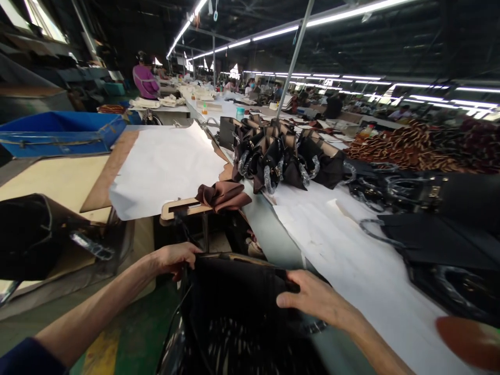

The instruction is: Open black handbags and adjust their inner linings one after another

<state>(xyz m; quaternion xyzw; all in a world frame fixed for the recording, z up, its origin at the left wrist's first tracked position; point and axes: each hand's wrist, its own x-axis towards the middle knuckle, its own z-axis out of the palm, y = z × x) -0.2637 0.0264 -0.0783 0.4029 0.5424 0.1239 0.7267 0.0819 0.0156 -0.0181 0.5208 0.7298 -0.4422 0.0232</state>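
- The left hand (177, 259) has its fingers curled closely over the left end of an upper edge, holding it; some fingertips are hidden.
- The right hand (308, 294) grips that edge's other end, thumb on the near side, the other fingers partly out of sight.
- Between them hangs the held black bag (238, 291), soft-sided and dark inside, the landmark for everything below.
- On progress: its body appears already made up, and it is in both hands, not set down. Its lower part is dark and blurred, so what remains undone on it cannot be told.
- Just beyond its upper edge, a pale slotted board (183, 208) bears a brown gathered cloth bundle (224, 196); these crowd the space directly ahead of it.
- Farther ahead and left of it lies a large white sheet (167, 161), with a blue plastic tub (54, 146) past that.
- Left of it, a dark bag with a clear-wrapped handle (27, 239) lies on its side.
- Ahead and right of it, black bags with tan linings (273, 156) stand packed together, taking up much of that stretch of table.
- Well to its right are more black bags (449, 250); beyond them, heaped orange-brown pieces (406, 146).
- Far ahead and left of it is a person in purple (146, 80).
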